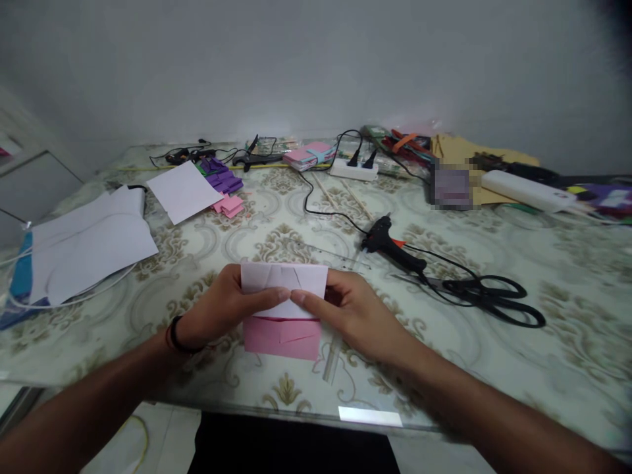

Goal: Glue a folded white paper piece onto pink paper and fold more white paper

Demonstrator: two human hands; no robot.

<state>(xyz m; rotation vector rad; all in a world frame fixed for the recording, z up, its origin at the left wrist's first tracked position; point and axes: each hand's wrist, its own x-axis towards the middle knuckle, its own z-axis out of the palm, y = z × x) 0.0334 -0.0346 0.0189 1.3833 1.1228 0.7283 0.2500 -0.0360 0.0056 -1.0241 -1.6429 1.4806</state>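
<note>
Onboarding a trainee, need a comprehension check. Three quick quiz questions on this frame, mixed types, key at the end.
1. True or false: the left hand and the right hand both hold the folded white paper.
2. Multiple choice: which of these lies nearest the black-handled metal scissors?
A) white rectangular power strip
B) black pistol-shaped glue gun
C) purple folded paper strips
3. Fill in the blank: the flat band of paper showing on the near side of the folded white paper is ____ in colour.

Key: 1. True. 2. B. 3. Pink.
</note>
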